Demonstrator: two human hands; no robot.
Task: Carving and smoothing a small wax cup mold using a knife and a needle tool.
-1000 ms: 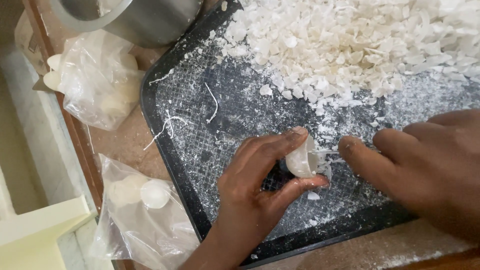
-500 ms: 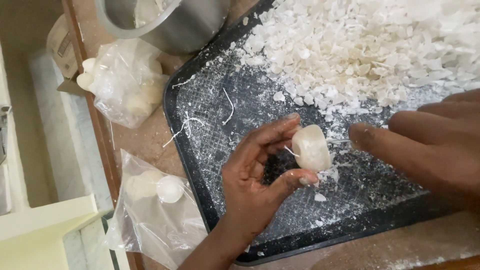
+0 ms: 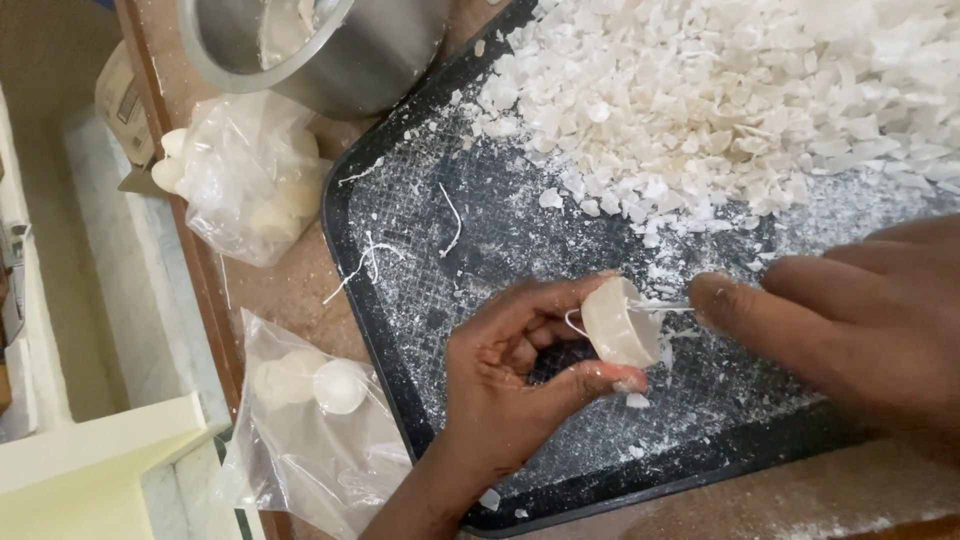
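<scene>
Over a dark tray (image 3: 420, 250), the left hand (image 3: 510, 390) pinches a small white wax disc (image 3: 620, 322) on edge; its thin wick (image 3: 665, 306) points right toward the right hand's (image 3: 850, 320) closing fingertips, just beside it

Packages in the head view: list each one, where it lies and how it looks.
Upper plastic bag: clear, crumpled, left of the black tray, holding pale round pieces.
Lower plastic bag: clear, bottom left, holding white round pieces.
Cardboard box: tan, far left edge, mostly hidden.
</scene>
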